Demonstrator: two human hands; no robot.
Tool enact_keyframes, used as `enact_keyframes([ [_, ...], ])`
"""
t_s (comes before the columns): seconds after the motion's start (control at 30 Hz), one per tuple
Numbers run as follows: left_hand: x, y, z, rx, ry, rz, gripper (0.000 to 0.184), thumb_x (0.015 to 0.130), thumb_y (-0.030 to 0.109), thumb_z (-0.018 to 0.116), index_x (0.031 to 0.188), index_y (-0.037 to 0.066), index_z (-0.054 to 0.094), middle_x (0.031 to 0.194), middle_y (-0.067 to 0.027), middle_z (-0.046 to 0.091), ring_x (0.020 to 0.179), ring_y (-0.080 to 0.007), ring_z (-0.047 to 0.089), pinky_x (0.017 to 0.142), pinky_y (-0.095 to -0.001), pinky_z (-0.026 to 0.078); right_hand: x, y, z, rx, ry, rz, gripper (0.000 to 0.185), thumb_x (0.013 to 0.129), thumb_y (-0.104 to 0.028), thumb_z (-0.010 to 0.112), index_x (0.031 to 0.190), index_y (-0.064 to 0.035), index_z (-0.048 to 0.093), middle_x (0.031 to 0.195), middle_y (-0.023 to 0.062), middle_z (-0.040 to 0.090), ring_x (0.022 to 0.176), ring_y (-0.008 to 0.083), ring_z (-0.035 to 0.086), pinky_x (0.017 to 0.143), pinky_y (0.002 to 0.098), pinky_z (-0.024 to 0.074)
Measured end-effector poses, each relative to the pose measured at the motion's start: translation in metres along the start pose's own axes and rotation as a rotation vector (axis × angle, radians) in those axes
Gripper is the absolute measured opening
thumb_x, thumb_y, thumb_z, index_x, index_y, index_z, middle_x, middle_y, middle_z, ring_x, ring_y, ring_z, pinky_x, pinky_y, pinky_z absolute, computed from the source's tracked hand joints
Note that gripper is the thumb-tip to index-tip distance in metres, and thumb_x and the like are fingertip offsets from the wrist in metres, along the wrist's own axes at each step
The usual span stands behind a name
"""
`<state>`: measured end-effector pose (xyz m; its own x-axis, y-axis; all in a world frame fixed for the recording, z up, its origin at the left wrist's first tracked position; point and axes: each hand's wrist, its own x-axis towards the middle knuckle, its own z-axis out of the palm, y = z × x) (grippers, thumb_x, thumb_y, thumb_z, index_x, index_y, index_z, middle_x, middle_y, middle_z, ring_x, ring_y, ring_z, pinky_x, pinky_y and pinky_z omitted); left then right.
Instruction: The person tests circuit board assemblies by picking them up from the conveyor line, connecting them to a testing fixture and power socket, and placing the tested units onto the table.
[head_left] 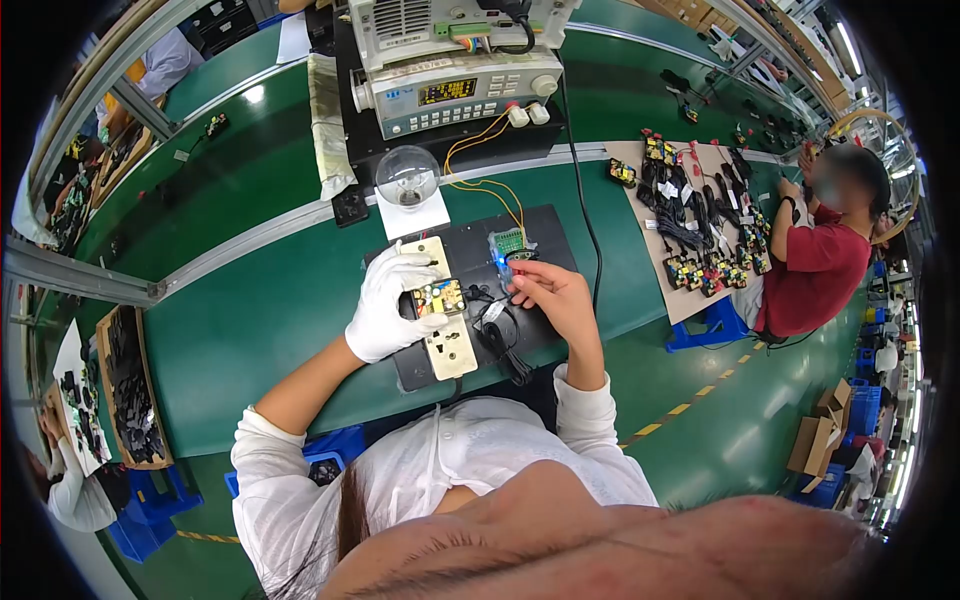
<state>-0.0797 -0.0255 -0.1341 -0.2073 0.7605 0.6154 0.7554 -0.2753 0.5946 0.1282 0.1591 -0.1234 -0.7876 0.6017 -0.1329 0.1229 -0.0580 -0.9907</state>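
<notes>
Two hands are busy: the left hand (385, 305) grips the circuit board (437, 297), set on the near socket strip (452, 352) but not yet released, seemingly midway, while the right hand (558, 300), grip unclear, works right, by the green board (510, 241).

Compact circuit board in a black housing, yellow components exposed (437, 298): lies flat across the long cream plastic socket strip (452, 352), gripped at its edges by the white-gloved left hand (392, 302). Strip runs near-vertical in view, socket holes visible below the board. Black cable with white tag (500, 345) sits loosely bundled just right of the strip. Small green circuit board with a terminal row (510, 241) is up and right, blue light lit beside it. Bare right hand (550, 295) pinches a small dark piece (522, 255) there; exact shape hidden.
</notes>
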Motion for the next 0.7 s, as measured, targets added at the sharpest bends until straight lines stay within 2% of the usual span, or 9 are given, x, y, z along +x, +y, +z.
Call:
enact_keyframes([
  [0.2, 0.0041, -0.0004, -0.0034, 0.008, -0.046, -0.001, 0.054, 0.055, 0.024, 0.088, 0.101, 0.010, 0.062, 0.106, -0.0074, 0.066, 0.107, -0.0286, 0.060, 0.103, -0.0472, 0.038, 0.0000, -0.0008, -0.0030, 0.011, -0.027, 0.010, 0.028, 0.091, -0.008, 0.064, 0.118, -0.0009, 0.066, 0.090, 0.0076, 0.071, 0.075, 0.0098, 0.065, 0.065, 0.0206, 0.0503],
  [0.57, 0.0036, -0.0002, -0.0036, 0.001, -0.044, -0.037, 0.050, 0.057, 0.026, 0.087, 0.098, 0.010, 0.064, 0.106, -0.0072, 0.067, 0.106, -0.0281, 0.061, 0.106, -0.0478, 0.037, 0.0008, 0.0029, -0.0010, -0.024, -0.018, 0.003, 0.030, 0.092, -0.007, 0.061, 0.121, -0.0019, 0.065, 0.089, 0.0067, 0.070, 0.073, 0.0089, 0.065, 0.064, 0.0201, 0.0497],
  [0.7, 0.0025, -0.0004, -0.0040, 0.008, -0.040, -0.037, 0.050, 0.057, 0.026, 0.087, 0.098, 0.009, 0.063, 0.105, -0.0079, 0.067, 0.105, -0.0283, 0.061, 0.106, -0.0480, 0.037, 0.0007, 0.0006, 0.0006, -0.029, -0.014, -0.011, 0.029, 0.092, -0.005, 0.060, 0.121, 0.0003, 0.064, 0.088, 0.0088, 0.071, 0.070, 0.0098, 0.065, 0.062, 0.0201, 0.0492],
])
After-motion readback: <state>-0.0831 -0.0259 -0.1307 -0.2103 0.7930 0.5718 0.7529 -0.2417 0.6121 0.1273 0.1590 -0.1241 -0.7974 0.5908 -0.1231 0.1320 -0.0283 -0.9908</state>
